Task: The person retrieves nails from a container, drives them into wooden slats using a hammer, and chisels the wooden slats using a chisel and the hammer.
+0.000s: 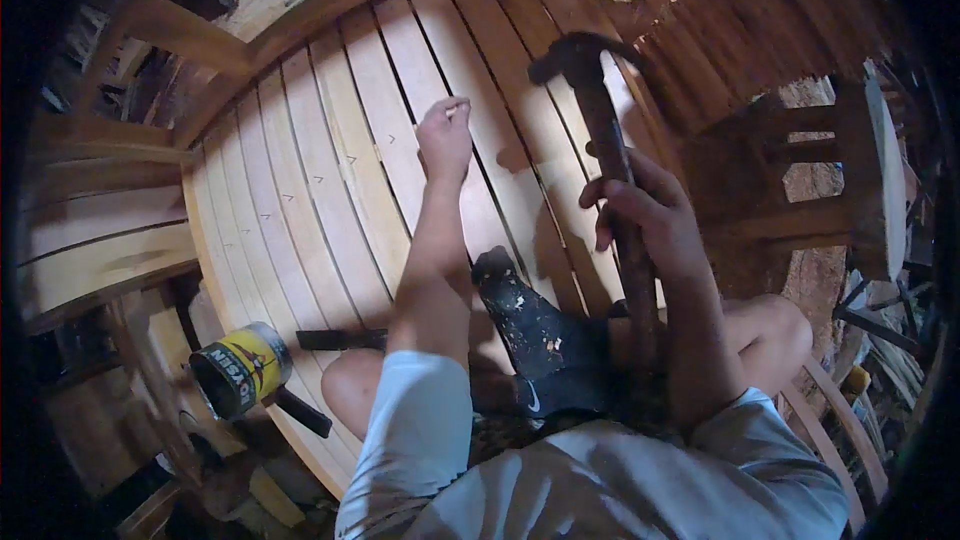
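Observation:
My right hand [650, 210] grips the dark handle of a claw hammer [598, 105], its head raised and pointing away from me over the slats. Fingers pinched together, my left hand [446, 140] is just over or on the wooden slats [335, 130]; whatever sits between the fingertips is too small to make out. Small dark check-shaped marks run across several slats to the left of that hand.
On the slatted platform's left edge, a yellow and black can [240, 365] lies tilted, with dark tool handles [335, 339] near it. My sock-covered foot [525, 315] rests on the slats. Wooden frames surround the platform, and wood scraps [890, 370] lie at right.

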Tool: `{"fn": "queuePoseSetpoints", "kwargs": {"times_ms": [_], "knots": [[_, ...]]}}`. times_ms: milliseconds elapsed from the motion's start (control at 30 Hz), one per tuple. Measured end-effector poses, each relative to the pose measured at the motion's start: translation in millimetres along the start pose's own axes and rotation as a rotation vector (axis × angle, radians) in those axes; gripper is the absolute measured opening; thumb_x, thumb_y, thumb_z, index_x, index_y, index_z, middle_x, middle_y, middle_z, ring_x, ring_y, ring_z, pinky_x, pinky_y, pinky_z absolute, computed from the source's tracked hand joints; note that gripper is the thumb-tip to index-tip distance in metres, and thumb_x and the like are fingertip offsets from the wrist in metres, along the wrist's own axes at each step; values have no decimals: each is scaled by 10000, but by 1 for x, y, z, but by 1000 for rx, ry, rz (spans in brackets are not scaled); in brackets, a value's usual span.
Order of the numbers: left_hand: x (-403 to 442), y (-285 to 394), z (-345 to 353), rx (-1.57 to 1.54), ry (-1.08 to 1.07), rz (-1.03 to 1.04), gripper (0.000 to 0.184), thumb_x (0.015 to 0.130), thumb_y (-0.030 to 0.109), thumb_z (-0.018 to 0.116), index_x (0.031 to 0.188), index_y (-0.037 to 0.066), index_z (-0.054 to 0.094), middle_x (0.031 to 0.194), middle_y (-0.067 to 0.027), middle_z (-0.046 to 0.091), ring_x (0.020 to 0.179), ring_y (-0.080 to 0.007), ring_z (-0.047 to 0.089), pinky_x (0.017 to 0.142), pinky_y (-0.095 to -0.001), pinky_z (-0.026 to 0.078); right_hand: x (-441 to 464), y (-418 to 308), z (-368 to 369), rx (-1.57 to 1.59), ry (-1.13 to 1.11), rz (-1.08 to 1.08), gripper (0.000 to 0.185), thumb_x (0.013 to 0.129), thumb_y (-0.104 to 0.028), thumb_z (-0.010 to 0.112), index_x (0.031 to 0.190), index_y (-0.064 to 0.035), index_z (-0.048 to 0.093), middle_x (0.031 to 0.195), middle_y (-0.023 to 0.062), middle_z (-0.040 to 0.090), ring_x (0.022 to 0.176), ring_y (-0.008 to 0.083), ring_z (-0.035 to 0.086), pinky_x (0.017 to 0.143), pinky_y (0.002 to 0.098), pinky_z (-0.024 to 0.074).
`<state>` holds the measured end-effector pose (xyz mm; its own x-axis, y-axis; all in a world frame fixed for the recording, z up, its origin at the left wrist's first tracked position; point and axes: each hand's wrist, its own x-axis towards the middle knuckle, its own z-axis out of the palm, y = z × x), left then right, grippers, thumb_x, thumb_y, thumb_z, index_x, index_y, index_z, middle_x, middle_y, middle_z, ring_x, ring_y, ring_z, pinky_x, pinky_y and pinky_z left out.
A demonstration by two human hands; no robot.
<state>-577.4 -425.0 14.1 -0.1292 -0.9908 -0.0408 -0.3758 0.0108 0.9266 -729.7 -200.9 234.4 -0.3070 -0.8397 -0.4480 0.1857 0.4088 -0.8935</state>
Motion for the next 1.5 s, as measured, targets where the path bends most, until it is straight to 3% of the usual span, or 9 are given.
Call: {"fn": "queuePoseSetpoints", "kwargs": {"times_ms": [67, 100, 200, 367, 533, 867, 1267, 1400, 1500], "knots": [[17, -11, 16, -149, 24, 114, 185, 914, 165, 638, 1000, 31, 731, 953, -156, 729, 876, -218, 702, 824, -313, 528, -11, 17, -6, 187, -74, 249, 271, 914, -192, 665, 1107, -3, 639, 823, 34, 640, 723, 120, 594, 645, 283, 479], [14, 2, 13, -59, 37, 131, 201, 933, 172, 611, 1020, 42, 736, 977, -143, 735, 910, -223, 710, 850, -313, 532, -17, 24, 6, -92, 78, 219, 250, 912, -166, 675, 1094, -4, 623, 798, 25, 618, 701, 114, 586, 607, 276, 469], [11, 6, 17, 22, 69, 190, 211, 935, 191, 611, 1030, 53, 738, 995, -136, 739, 919, -224, 717, 844, -313, 536, -20, 57, 5, -40, 153, 113, 220, 899, -143, 680, 1060, -7, 616, 782, 35, 607, 700, 117, 589, 613, 280, 470], [9, 9, 17, 38, 46, 177, 208, 929, 198, 615, 1025, 64, 741, 1001, -128, 740, 919, -227, 719, 838, -318, 541, 1, 64, 9, -303, 146, 278, 206, 896, -165, 661, 1024, -11, 613, 811, 73, 639, 773, 152, 628, 705, 327, 502], [9, 11, 17, 181, 64, 171, 199, 913, 220, 620, 1033, 127, 749, 1027, -106, 729, 926, -274, 707, 830, -336, 544, 36, 60, 24, -467, 118, -16, 382, 899, -308, 685, 1052, 35, 612, 805, 113, 646, 753, 187, 604, 705, 354, 491], [10, 1, 17, 410, 55, 275, 245, 850, 144, 613, 1053, 224, 724, 956, -120, 718, 874, -347, 691, 763, -440, 561, 78, 53, 46, -542, 104, -19, 503, 956, -414, 592, 1089, 70, 627, 815, 208, 679, 809, 284, 681, 755, 387, 514], [6, 21, 11, 437, -10, 123, 194, 887, 275, 593, 979, 182, 735, 964, -125, 719, 904, -368, 681, 776, -459, 553, 82, 73, 44, -571, 138, -120, 435, 979, -369, 555, 1033, 58, 618, 783, 178, 662, 731, 246, 632, 704, 394, 498], [-8, 5, 4, 138, 64, 250, 360, 807, 364, 756, 949, 61, 623, 934, -182, 677, 870, -403, 658, 757, -455, 529, 63, 37, 51, -588, 126, -149, 424, 978, -362, 572, 1081, 48, 602, 798, 179, 665, 733, 249, 644, 692, 380, 501], [-34, -11, 0, 379, -63, 299, 413, 782, 370, 796, 848, 29, 573, 838, -192, 632, 801, -413, 640, 723, -475, 516, 62, 44, 51, -556, 107, -213, 457, 975, -378, 578, 1135, 50, 592, 834, 216, 683, 755, 292, 673, 706, 395, 512]]}}
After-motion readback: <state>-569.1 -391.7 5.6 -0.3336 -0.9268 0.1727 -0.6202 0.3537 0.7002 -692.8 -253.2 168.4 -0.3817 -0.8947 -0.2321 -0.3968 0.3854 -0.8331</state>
